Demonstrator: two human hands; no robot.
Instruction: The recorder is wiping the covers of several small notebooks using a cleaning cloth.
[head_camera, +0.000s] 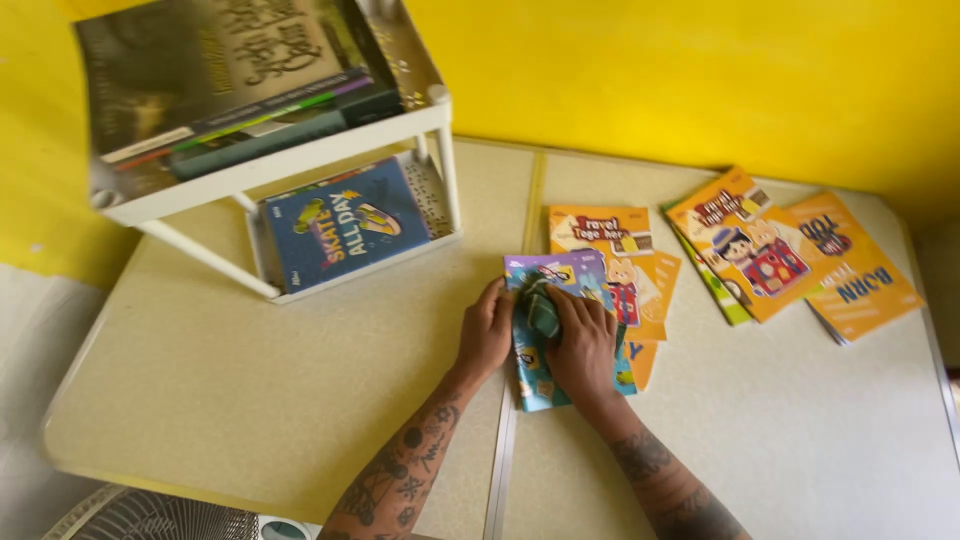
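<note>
Head view: white two-tier rack (300, 160) at top left of the beige worktop (260, 390). Top tier holds a stack of books (225, 75), big dark one uppermost. Lower tier holds a blue picture book (345, 225), leaning w/ cover facing out.

Centre: both hands close together on a teal-purple booklet (572, 275) lying flat. Left hand (487, 335) presses its left edge, fingers flat, gripping nothing. Right hand (582, 345) is closed over a small bunched green cloth (541, 312) on the cover.

Under and just right of the booklet: two or so orange booklets (625, 255), overlapped. Further right, well apart from the hands: fan of orange booklets (790, 255), one green edge showing beneath.

Edges and room: metal seam strip (503, 440) runs down the worktop's middle, under the booklet. Yellow wall along the back. Open surface left of the hands up to the rack, also bottom right. Fan grille (150, 515) pokes in at bottom left, below the worktop's near edge.
</note>
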